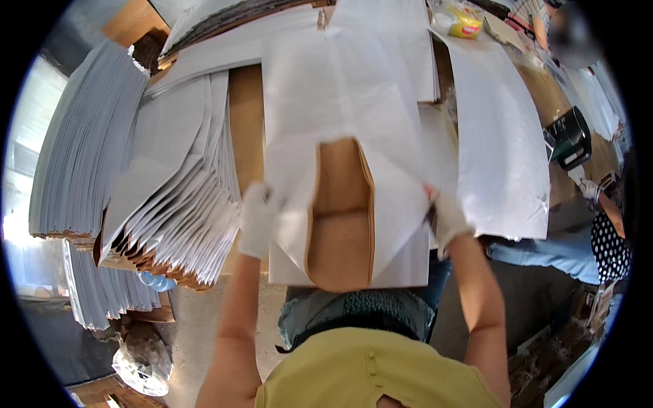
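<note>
A large white paper sack lies in front of me, its near end spread and folded back to show the brown paper lining. My left hand, in a white glove, is at the sack's left edge; motion blur hides how its fingers are set. On the opposite edge, my right hand, also gloved, is closed around something small with a dark part and a red tip, too blurred to name. More white paper shows under the sack's near end.
Fanned white paper sacks and a tall stack stand on the left. White sheets lie to the right. Beyond them are a yellow package, a dark green container and a co-worker's gloved hand. A plastic bag sits low left.
</note>
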Demonstrator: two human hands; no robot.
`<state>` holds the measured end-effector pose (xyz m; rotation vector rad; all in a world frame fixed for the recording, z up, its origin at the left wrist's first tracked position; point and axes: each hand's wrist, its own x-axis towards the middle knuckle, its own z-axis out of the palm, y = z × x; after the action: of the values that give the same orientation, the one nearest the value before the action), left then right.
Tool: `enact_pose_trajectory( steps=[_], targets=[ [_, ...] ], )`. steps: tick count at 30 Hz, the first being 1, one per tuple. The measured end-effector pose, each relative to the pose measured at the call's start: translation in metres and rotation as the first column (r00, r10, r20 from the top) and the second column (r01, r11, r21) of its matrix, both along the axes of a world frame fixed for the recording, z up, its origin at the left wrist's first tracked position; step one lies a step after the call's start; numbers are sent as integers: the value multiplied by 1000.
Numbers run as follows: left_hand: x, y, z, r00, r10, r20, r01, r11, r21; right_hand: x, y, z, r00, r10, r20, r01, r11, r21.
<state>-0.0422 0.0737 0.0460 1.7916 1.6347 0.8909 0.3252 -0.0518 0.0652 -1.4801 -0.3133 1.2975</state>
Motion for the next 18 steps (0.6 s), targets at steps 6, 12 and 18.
enact_pose_trajectory(
  steps=[6,12,18],
  targets=[
    [-9,104,189,994,-46,100,0,906,423,29,100,185,828,-76,556,-162,916,367],
    [-14,94,304,993,11,114,-85,735,673,14,93,239,541,-301,785,-363,759,541],
    [-1,60,165,926,-9,377,-51,988,149,17,45,100,980,186,65,-180,713,678]
  ],
)
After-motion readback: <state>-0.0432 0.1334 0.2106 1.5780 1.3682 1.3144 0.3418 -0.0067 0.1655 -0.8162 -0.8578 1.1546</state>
